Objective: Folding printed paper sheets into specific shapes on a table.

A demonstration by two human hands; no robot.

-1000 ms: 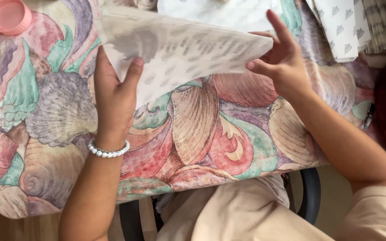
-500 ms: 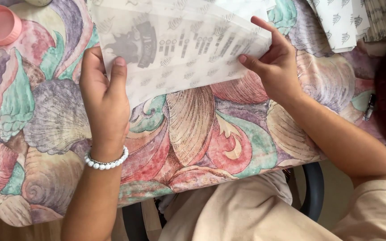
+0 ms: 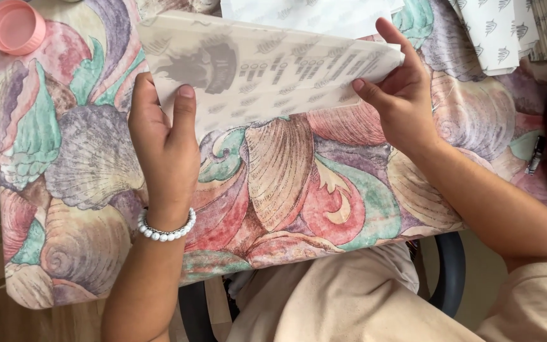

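Note:
A thin, translucent white paper sheet (image 3: 267, 76) with faint grey print showing through is held up over a table covered in a shell-patterned cloth (image 3: 273, 183). My left hand (image 3: 163, 149), with a white bead bracelet at the wrist, pinches the sheet's lower left corner between thumb and fingers. My right hand (image 3: 400, 95) grips the sheet's right edge, thumb in front and fingers behind. The sheet is folded or doubled, its lower edge lifted off the cloth.
A pink round lid (image 3: 14, 28) lies at the table's far left corner. More white sheets with small leaf prints (image 3: 495, 31) lie at the far right, and another sheet (image 3: 311, 12) behind the held one. A dark pen-like object (image 3: 535, 155) rests at the right edge. My lap and a chair sit below.
The sheet has been turned and lifted toward me, so its grey print now shows through. Both hands have shifted their grip along its edges; the right hand moved up slightly.

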